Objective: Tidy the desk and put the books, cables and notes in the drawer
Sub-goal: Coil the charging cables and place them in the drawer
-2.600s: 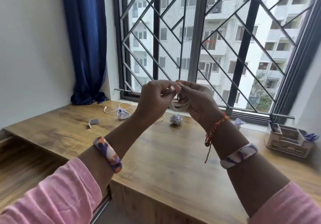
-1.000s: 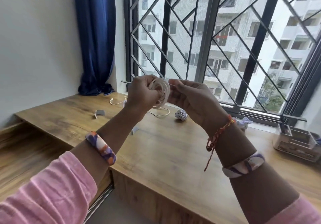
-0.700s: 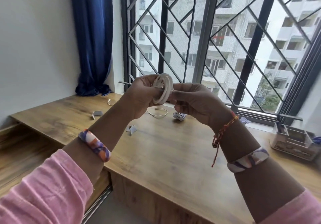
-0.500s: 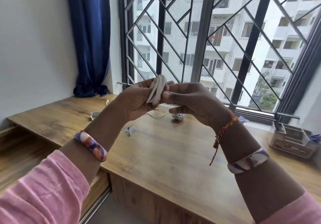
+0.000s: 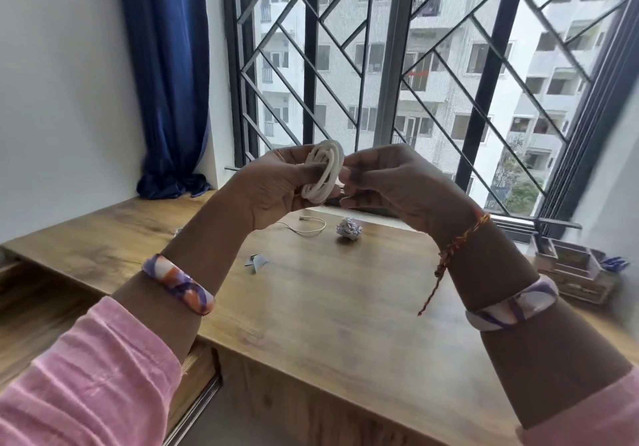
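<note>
Both forearms rise from pink sleeves [image 5: 86, 376] over the near edge of the desk [image 5: 328, 307], each with a patterned bangle [image 5: 179, 284], and the right wrist has also a red thread [image 5: 453, 255]. The hands are lifted above the desk, in front of the window. The left hand [image 5: 273, 186] is closed on a white cable [image 5: 323, 170] wound into a small coil; its thumb presses across the coil and the other fingers are curled behind it. The coil stands upright between the two hands, its top leaning a little to the right, so that its long axis goes from lower left to upper right and its open face looks toward the right hand. The right hand [image 5: 397, 182] is just beside the coil, fingers bent, the fingertips [image 5: 345, 176] pinched at the right side of the coil; what they pinch there I cannot tell exactly. Farther on the desk lies a folded grey note [image 5: 256, 260], then a second thin white cable [image 5: 307, 229] in a loose curve, and near it a crumpled paper ball [image 5: 349, 229]. At the far right stands a wooden organiser [image 5: 574, 269], close to the window grille [image 5: 380, 65]. A blue curtain [image 5: 166, 82] hangs in the left corner.
</note>
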The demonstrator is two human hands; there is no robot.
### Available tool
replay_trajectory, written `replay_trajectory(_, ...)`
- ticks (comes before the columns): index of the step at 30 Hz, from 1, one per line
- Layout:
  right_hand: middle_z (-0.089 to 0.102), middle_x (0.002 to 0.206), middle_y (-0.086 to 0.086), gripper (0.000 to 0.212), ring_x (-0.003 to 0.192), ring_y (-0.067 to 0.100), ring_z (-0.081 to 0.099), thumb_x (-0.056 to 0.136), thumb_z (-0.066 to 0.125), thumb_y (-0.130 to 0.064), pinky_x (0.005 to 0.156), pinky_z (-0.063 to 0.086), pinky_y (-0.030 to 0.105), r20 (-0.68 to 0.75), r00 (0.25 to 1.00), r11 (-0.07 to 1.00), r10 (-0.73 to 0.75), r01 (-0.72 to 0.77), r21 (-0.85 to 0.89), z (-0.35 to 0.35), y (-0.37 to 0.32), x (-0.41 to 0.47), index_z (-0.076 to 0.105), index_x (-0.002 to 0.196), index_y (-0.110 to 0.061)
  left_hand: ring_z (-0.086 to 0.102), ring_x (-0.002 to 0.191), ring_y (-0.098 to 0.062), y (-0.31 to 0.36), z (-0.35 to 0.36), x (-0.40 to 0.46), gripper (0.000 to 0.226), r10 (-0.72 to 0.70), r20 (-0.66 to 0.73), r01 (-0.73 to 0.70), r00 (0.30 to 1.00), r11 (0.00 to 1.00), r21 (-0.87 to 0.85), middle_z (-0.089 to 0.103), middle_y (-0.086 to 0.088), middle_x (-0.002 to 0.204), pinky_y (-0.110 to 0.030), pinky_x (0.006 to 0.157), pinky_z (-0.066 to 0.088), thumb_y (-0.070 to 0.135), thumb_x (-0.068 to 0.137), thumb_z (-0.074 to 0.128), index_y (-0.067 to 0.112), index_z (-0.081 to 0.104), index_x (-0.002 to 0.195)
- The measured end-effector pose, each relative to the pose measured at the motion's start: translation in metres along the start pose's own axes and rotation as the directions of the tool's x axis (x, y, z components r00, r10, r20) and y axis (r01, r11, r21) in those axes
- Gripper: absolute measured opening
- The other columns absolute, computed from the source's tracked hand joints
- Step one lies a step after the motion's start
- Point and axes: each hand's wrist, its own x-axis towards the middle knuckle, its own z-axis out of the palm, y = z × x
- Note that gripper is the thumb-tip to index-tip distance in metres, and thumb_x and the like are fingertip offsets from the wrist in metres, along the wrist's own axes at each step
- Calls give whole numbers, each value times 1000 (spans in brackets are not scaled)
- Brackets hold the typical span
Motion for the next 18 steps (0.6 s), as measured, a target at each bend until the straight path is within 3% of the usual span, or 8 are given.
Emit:
replay_trajectory(3,59,82,12,15,63,13,51,83,59,1,64,57,24,-24,999,999,-25,24,-47,-5,-7,-2,65,97,4,64,50,-13,2,5,-3,22,15,-9,-16,1000,991,-132,69,-3,63,-19,44,51,1,56,64,6,68,77)
replay_trajectory(6,60,80,9,25,62,13,51,83,59,4,63,57,25,-81,996,997,-29,23,-79,-12,-9,-2,61,107,11,64,51,-18,2,7,-4,20,17,-14,-18,1000,994,-109,68,-4,62,-19,44,52,3,66,57,7,63,85)
replay_trajectory(11,53,71,11,17,65,17,51,84,58,3,64,57,25,-125,991,994,-55,43,-102,-20,-8,-4,63,100,8,66,52,-17,6,8,-4,18,2,-60,-4,998,999,-39,67,-11,77,-22,50,56,-5,85,50,5,64,89)
replay_trajectory(15,52,68,11,17,61,16,51,86,56,4,60,57,24,-144,989,996,-39,27,-83,-17,1,0,62,101,9,66,54,-15,-1,5,-7,15,-3,-90,0,996,999,-32,68,-10,73,-22,50,56,-5,82,53,4,65,86)
replay_trajectory(18,56,72,10,10,61,16,54,87,56,2,55,57,22,-92,996,999,8,-11,-33,-7,12,3,64,92,4,68,61,-16,-4,-5,-13,17,-49,-83,41,995,995,-88,70,-10,73,-28,60,60,0,82,53,2,70,80)
